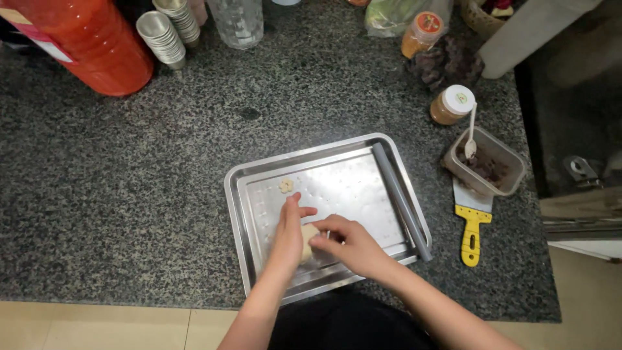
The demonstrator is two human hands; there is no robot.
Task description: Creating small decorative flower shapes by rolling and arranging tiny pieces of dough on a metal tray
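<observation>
- Head view: the left hand (289, 228) and the right hand (348, 243) pinch a small dough piece (309, 233) between them, near the front edge of the steel tray (259, 170).
- It looks soft, light and easily deformed; hold gently by its sides.
- A flower-shaped piece (286, 185) lies toward the tray's back-left corner.

You are pinching a small pale dough lump (310, 234) between both hands, low and centre in the frame, just above the floor of the steel tray (363, 188). It is showing only as a cream sliver, mostly hidden by your fingers, so its shape is staying unclear.
</observation>
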